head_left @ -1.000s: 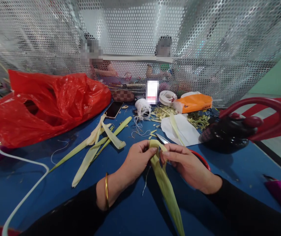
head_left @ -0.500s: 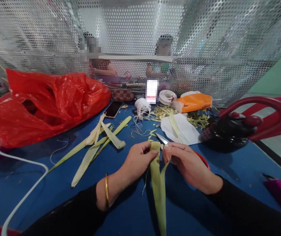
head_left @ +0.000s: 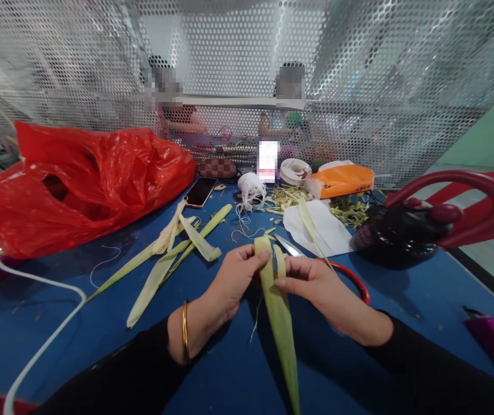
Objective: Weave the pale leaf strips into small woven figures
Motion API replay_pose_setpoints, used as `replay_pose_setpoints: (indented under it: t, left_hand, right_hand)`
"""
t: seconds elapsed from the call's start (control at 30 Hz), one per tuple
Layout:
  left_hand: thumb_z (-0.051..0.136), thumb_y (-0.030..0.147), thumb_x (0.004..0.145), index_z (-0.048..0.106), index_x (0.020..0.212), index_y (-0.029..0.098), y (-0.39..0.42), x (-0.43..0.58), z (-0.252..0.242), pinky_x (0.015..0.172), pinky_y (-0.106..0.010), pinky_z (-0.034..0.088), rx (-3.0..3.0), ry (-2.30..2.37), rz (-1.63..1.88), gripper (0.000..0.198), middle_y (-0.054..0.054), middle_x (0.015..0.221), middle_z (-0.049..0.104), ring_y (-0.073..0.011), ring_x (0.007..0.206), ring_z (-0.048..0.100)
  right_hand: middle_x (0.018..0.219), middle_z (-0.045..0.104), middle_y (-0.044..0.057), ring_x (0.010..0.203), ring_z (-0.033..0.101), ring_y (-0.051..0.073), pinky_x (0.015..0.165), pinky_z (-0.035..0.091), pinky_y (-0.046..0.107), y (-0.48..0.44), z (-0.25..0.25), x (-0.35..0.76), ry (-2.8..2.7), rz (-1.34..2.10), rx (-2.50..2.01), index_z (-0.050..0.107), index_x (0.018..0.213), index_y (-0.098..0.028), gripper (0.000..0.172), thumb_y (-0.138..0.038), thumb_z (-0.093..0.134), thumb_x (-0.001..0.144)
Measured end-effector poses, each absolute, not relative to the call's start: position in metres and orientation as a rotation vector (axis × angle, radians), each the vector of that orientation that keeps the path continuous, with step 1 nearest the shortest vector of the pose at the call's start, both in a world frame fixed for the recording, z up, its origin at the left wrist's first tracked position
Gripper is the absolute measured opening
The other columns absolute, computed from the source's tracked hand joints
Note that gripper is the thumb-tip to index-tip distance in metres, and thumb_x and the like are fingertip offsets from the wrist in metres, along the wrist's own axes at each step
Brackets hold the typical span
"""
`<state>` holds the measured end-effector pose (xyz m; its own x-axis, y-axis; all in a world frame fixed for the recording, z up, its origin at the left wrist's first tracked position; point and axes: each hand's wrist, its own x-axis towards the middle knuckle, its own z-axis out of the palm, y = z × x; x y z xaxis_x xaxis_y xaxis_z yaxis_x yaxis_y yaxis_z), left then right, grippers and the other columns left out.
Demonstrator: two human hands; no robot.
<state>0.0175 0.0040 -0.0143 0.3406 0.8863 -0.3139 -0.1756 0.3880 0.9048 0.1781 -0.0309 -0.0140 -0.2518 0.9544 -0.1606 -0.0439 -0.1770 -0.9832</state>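
Observation:
My left hand (head_left: pixel 234 279) and my right hand (head_left: pixel 316 285) both pinch the top of a long pale green leaf strip (head_left: pixel 280 323) over the blue table (head_left: pixel 100 334). The strip's upper end splits into two tips between my fingers, and its long tail hangs toward me. Scissors (head_left: pixel 316 262) with red handles lie just behind my right hand, partly hidden by it. My left wrist wears a gold bangle.
Several loose leaf strips (head_left: pixel 173 251) lie left of my hands. A red plastic bag (head_left: pixel 82 178), a phone (head_left: pixel 200 192), a white thread spool (head_left: pixel 250 189), white paper (head_left: pixel 322 229), an orange pack (head_left: pixel 339 180) and a dark kettle (head_left: pixel 402 230) stand around. Behind a perforated screen (head_left: pixel 247 69) sit other people.
My hands have lifted the strip's top a little and drawn closer together. The strip's tail has swung from the right to hang straighter below my hands.

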Motion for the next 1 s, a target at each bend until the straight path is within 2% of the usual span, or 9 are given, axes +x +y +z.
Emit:
replay_pose_setpoints:
  t: [0.1,0.27,0.6,0.77,0.87,1.0]
  left_hand:
    - [0.076,0.038,0.070,0.069,0.085,0.012,0.0009,0.0188,-0.0122,0.053,-0.022,0.045,0.894,0.895,0.711,0.031,-0.003,0.066,0.065,-0.0115,0.055,0.058]
    - [0.076,0.029,0.069,0.070,0.084,0.010,-0.0018,0.0199,-0.0099,0.056,-0.022,0.045,0.902,0.917,0.767,0.025,-0.003,0.070,0.067,-0.0110,0.057,0.057]
    - [0.071,0.030,0.072,0.067,0.080,0.013,0.0009,0.0195,-0.0098,0.053,-0.024,0.044,0.873,0.980,0.804,0.019,-0.002,0.064,0.066,-0.0130,0.053,0.058]
    - [0.071,0.033,0.072,0.065,0.080,0.013,0.0037,0.0188,-0.0149,0.053,-0.023,0.043,0.912,0.965,0.842,0.022,-0.001,0.065,0.064,-0.0104,0.053,0.055]
    - [0.071,0.035,0.072,0.063,0.078,0.013,0.0055,0.0185,-0.0168,0.051,-0.021,0.040,0.940,0.987,0.853,0.024,0.000,0.063,0.062,-0.0095,0.052,0.052]
    - [0.069,0.038,0.074,0.063,0.078,0.013,0.0074,0.0178,-0.0179,0.044,-0.020,0.034,1.037,1.035,0.857,0.026,0.001,0.060,0.059,-0.0077,0.047,0.046]
  right_hand:
    - [0.073,0.065,-0.001,0.068,0.054,0.013,0.070,0.043,0.028,-0.0291,-0.0115,0.1771,-1.149,1.478,-1.165,0.068,0.074,-0.018,0.020,-0.035,0.078,0.071]
    - [0.069,0.062,-0.002,0.068,0.056,0.014,0.070,0.044,0.029,-0.0292,-0.0120,0.1771,-1.150,1.520,-1.165,0.067,0.075,-0.018,0.023,-0.034,0.080,0.067]
    - [0.064,0.059,-0.002,0.061,0.052,0.013,0.064,0.044,0.028,-0.0327,-0.0065,0.1756,-1.207,1.306,-1.167,0.062,0.065,-0.020,0.020,-0.034,0.075,0.071]
    - [0.071,0.060,-0.002,0.069,0.052,0.014,0.068,0.042,0.028,-0.0318,-0.0110,0.1764,-1.304,1.423,-1.182,0.064,0.075,-0.018,0.015,-0.031,0.072,0.075]
    - [0.070,0.058,-0.002,0.066,0.050,0.013,0.066,0.040,0.028,-0.0317,-0.0151,0.1772,-1.377,1.412,-1.231,0.063,0.073,-0.018,0.012,-0.028,0.069,0.077]
    - [0.063,0.051,-0.005,0.061,0.044,0.011,0.060,0.037,0.026,-0.0325,-0.0143,0.1773,-1.358,1.289,-1.263,0.057,0.066,-0.019,0.017,-0.026,0.069,0.077]
